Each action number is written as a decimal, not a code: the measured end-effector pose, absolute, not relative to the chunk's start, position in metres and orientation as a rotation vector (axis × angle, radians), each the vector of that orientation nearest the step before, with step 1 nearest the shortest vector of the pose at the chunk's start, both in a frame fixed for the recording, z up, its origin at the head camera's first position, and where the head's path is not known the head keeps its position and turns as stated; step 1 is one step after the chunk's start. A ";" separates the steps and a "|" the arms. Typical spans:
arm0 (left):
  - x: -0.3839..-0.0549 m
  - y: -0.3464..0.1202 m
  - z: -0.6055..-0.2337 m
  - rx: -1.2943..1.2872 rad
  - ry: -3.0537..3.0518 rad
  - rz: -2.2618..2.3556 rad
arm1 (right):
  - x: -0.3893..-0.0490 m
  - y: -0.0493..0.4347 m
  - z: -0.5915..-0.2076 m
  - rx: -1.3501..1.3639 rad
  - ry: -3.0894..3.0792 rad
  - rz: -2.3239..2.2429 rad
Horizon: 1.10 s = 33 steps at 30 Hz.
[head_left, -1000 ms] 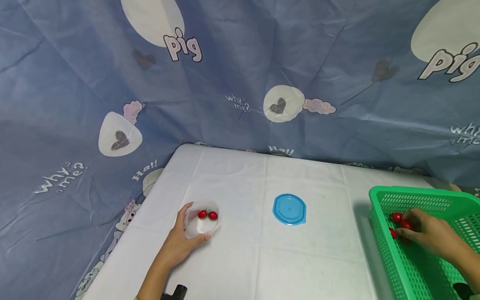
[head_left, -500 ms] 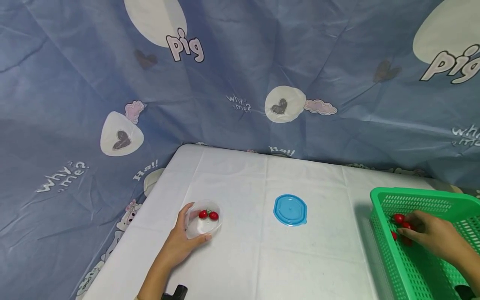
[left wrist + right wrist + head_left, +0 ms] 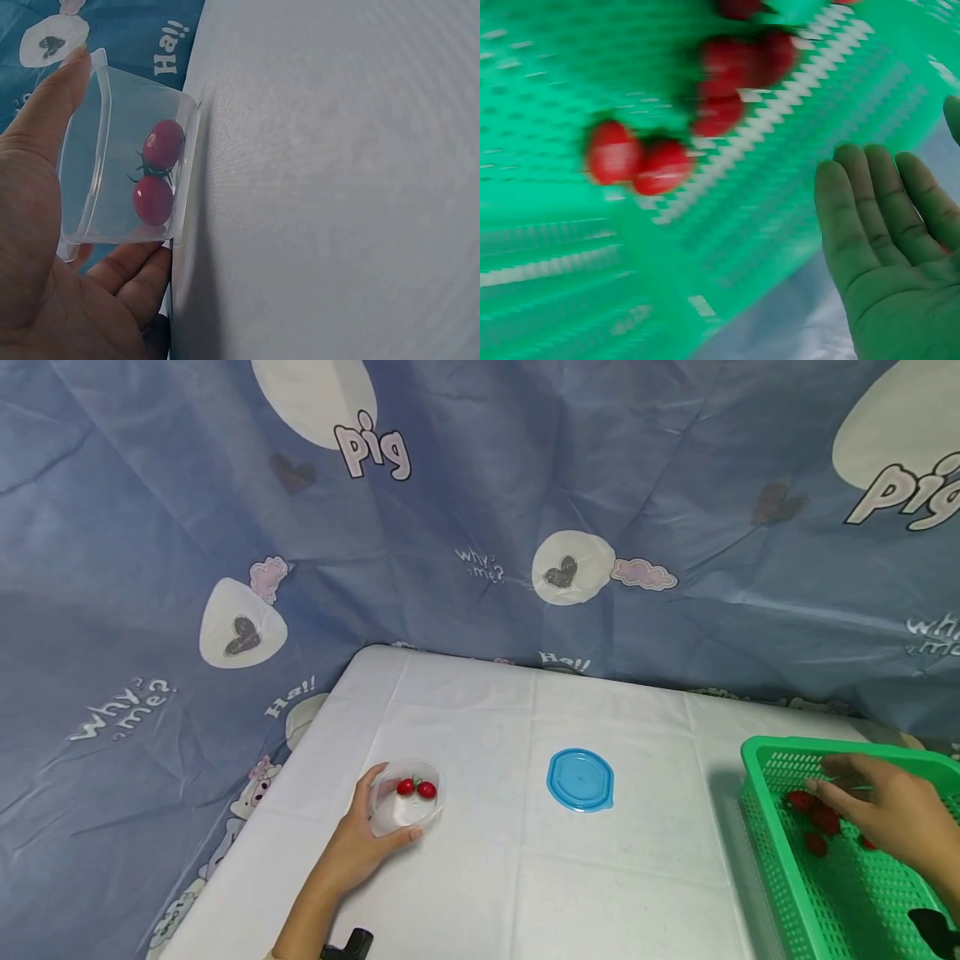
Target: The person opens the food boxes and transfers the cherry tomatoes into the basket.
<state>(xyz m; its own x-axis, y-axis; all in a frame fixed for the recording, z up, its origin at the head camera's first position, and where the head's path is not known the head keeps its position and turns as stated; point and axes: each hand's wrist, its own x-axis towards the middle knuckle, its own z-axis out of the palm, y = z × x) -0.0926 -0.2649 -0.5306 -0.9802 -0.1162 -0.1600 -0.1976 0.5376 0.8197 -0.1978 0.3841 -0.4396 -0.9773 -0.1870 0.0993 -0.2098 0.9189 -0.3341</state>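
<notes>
My left hand (image 3: 360, 843) grips a clear plastic tub (image 3: 124, 157) by its side, thumb and fingers on opposite walls. Inside lie two cherry tomatoes (image 3: 159, 171) with green stems. Over the green basket (image 3: 780, 868), my right hand (image 3: 892, 802) hovers with fingers extended; in the right wrist view those fingers (image 3: 874, 210) look straight. Several cherry tomatoes (image 3: 825, 818) lie on the basket floor below and left of it, blurred in the right wrist view. A small red patch shows beside the palm there; what it is cannot be told.
A blue lid (image 3: 580, 779) lies flat on the white-covered table (image 3: 615, 877) between tub and basket. A blue printed cloth (image 3: 480, 527) hangs behind the table and along its left side. The basket's raised walls surround the tomatoes.
My right hand has risen off the tomatoes and moved slightly right, its fingers spreading. The tomatoes have shifted, one now showing farther right in the basket. My left hand and the tub stay put.
</notes>
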 end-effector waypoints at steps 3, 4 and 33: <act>-0.091 -0.267 -0.530 -0.279 2.681 1.445 | -0.198 0.364 -0.426 0.356 -2.957 0.584; -0.091 -0.267 -0.531 -0.281 2.684 1.444 | -0.198 0.356 -0.421 0.377 -2.947 0.602; -0.093 -0.265 -0.532 -0.259 2.695 1.465 | -0.181 0.131 -0.343 1.254 -2.776 0.915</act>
